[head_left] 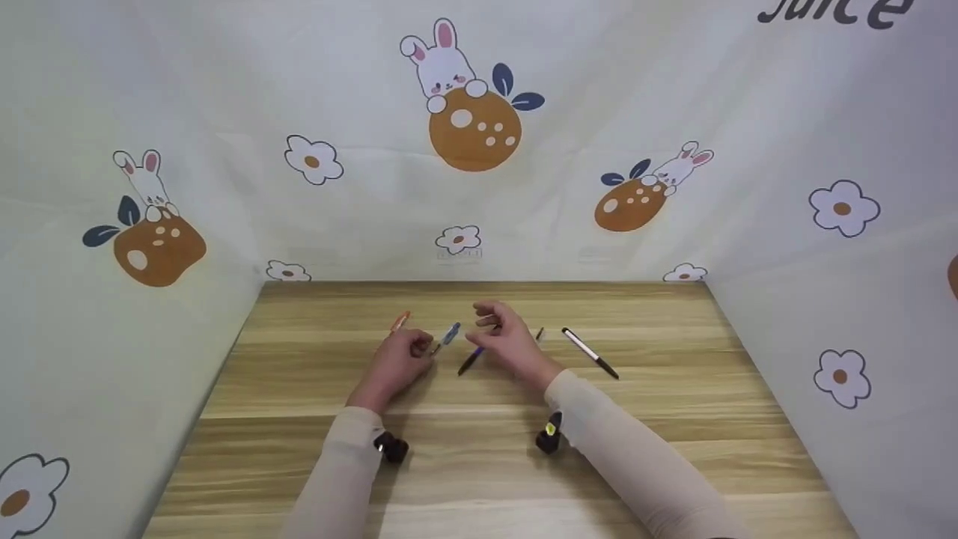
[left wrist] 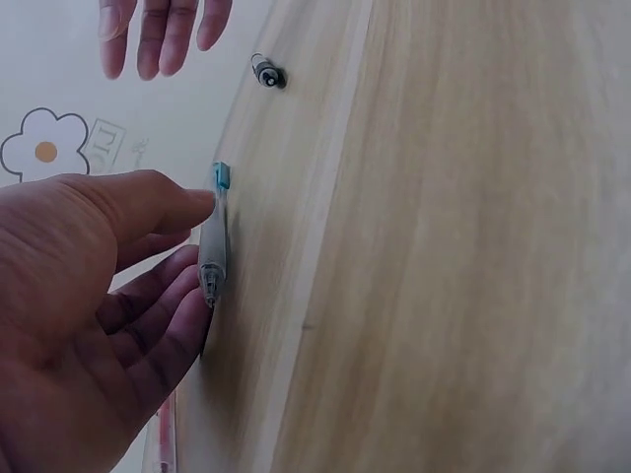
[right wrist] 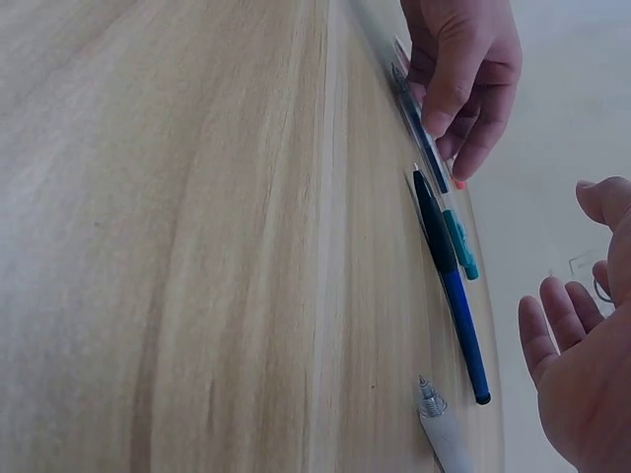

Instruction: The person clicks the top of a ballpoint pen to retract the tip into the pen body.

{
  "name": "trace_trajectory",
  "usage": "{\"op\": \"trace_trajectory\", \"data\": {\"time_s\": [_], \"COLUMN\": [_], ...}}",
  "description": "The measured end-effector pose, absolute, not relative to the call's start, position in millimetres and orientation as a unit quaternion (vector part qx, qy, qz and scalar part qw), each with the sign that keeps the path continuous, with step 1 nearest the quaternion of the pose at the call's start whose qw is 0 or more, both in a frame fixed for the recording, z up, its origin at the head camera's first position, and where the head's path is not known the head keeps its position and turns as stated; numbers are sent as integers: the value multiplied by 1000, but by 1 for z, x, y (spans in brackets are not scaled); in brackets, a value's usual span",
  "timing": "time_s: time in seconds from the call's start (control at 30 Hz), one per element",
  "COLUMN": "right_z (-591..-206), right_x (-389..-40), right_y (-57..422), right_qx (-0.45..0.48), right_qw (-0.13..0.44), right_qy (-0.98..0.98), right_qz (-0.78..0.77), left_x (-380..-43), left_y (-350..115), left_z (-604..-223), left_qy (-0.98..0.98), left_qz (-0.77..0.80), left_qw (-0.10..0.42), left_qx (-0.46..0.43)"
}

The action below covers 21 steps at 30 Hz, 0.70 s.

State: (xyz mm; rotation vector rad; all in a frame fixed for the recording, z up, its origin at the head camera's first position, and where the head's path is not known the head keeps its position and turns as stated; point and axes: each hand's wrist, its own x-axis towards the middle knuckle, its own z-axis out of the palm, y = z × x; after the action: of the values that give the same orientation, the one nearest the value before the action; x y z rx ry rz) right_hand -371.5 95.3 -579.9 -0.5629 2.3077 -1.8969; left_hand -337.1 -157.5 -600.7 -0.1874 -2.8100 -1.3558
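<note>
In the head view, my left hand (head_left: pixel 402 365) has its fingers loosely bent beside a clear pen with a blue-green clip (head_left: pixel 451 334). The left wrist view has the thumb tip right at the side of the same clear pen (left wrist: pixel 213 251), with the other fingers behind it. My right hand (head_left: pixel 511 346) is raised over a blue pen with a black grip (head_left: pixel 470 362), fingers apart and holding nothing. From the right wrist, the blue pen (right wrist: pixel 454 286) shows whole, lying between both hands. A whitish pen (right wrist: pixel 444 434) lies nearer that camera, partly cut off by the frame.
An orange-red pen (head_left: pixel 401 320) lies behind my left hand. To the right of my right hand is a white pen with black ends (head_left: pixel 590 352). The wood-patterned table (head_left: pixel 464 479) meets a printed cloth wall (head_left: pixel 374 224) at its back and sides.
</note>
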Motion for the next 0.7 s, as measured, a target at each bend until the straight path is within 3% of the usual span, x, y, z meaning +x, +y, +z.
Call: {"op": "trace_trajectory", "data": {"time_s": [0.7], "right_z": [-583], "right_x": [-372], "right_y": [95], "right_qx": [-191], "right_qw": [42], "right_qy": [765], "right_qz": [-614], "left_x": [-335], "left_y": [-151], "left_z": [-600], "left_qy": [-936], "left_qz": [-349], "left_qw": [11], "left_qx": [-41]}}
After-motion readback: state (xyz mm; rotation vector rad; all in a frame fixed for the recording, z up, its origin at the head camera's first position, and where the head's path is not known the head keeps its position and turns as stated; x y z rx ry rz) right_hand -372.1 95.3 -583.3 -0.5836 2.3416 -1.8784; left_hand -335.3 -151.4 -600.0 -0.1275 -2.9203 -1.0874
